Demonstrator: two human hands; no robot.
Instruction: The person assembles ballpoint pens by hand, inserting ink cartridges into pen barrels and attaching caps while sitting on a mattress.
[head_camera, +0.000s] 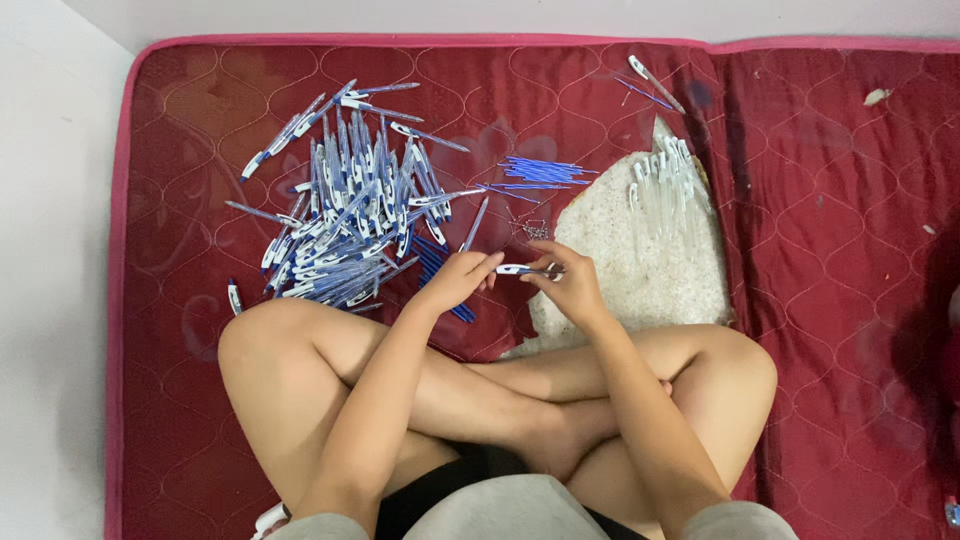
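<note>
Nearest the camera, a person sits cross-legged on a dark red quilted mat (820, 300), bare knees spread and forearms reaching forward. The left hand (458, 278) and the right hand (568, 285) meet just above the shins, both pinching a single blue-and-white pen (522, 269) held level between them: the left fingertips close on one end, the right thumb and fingers grip the other. Just beyond the left hand lies a big loose heap of finished pens (350, 215), blue and white, strewn across the mat, with a stray pen (234, 297) lying apart near the left knee. Beyond the right hand sits a worn whitish patch (620, 260) in the mat's cover, and on its far side a cluster of clear pen barrels (665, 180). Between the heaps lies a small bundle of thin blue refills (545, 170), and near it a small cluster that looks like springs (533, 229). Judging by the heaps, many pens seem assembled, while a fair number of barrels and refills remain.
</note>
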